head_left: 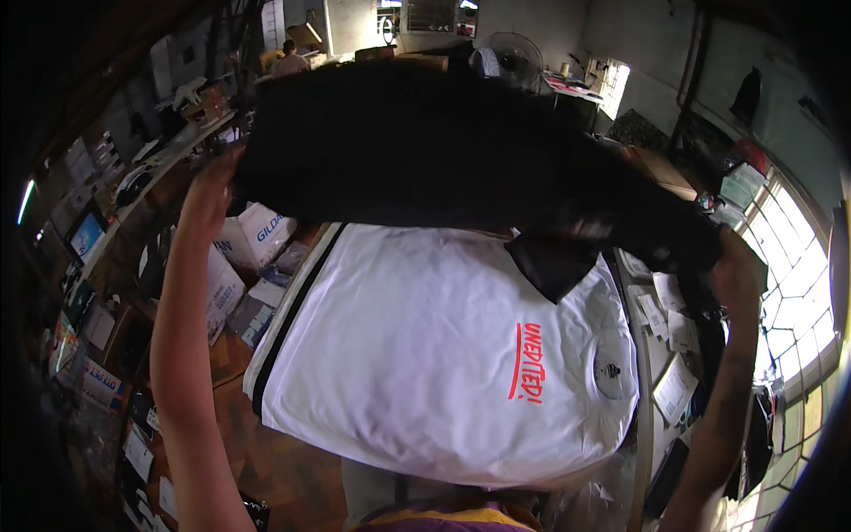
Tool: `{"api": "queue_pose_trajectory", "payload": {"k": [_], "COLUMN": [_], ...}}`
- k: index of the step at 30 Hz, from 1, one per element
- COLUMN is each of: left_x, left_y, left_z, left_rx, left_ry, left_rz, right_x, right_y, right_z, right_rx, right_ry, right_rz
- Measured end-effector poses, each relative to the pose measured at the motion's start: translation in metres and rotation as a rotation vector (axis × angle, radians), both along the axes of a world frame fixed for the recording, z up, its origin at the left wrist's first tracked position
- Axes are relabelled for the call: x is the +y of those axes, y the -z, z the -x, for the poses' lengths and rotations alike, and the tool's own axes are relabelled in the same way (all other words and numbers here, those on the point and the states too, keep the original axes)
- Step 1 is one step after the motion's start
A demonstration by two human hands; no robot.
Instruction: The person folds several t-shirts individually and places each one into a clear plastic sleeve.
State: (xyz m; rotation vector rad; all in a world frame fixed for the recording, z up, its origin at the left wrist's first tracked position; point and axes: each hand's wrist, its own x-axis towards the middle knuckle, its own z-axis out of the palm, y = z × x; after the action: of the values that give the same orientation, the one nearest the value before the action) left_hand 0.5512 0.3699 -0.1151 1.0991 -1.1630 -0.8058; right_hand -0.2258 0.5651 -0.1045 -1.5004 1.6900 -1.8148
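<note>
A black T-shirt point(417, 146) is stretched out wide in the air between my two hands. At its left end my left hand point(215, 186) is closed on the cloth. My right hand point(737, 270) grips the other end, lower and farther right, its fingers partly lost against the dark fabric. One short sleeve point(554, 264) droops from the shirt's lower edge. Beneath it lies a pile of folded-flat white T-shirts point(417, 337), the top one bearing a red print near its collar, which points right. A black layer point(292, 319) shows along the pile's left edge.
White cardboard boxes point(257, 235) stand on the left, beside a long cluttered shelf point(160, 173). Papers and cards point(675, 390) lie to the right of the pile, near a bright barred window point(789, 275). A large fan point(510, 62) and a seated person point(290, 60) are farther back.
</note>
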Motion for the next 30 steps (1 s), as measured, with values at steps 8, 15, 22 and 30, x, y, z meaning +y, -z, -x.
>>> {"api": "queue_pose_trajectory", "payload": {"k": [8, 15, 22, 30], "left_x": [0.148, 0.191, 0.193, 0.156], "left_y": [0.215, 0.198, 0.217, 0.161], "left_z": [-0.060, -0.012, -0.030, 0.270], "left_rx": [-0.179, -0.466, -0.555, -0.847], "left_ry": [-0.006, -0.126, -0.062, 0.146], "left_rz": [-0.239, -0.301, -0.323, 0.304], "right_x": [0.170, 0.169, 0.190, 0.040], "right_y": [0.217, 0.212, 0.222, 0.198], "right_z": [-0.122, -0.156, -0.170, -0.210], "right_rx": [-0.320, 0.098, 0.324, 0.576], "right_ry": [0.093, 0.361, 0.544, 0.341], "right_rz": [-0.321, -0.443, -0.567, -0.256]}}
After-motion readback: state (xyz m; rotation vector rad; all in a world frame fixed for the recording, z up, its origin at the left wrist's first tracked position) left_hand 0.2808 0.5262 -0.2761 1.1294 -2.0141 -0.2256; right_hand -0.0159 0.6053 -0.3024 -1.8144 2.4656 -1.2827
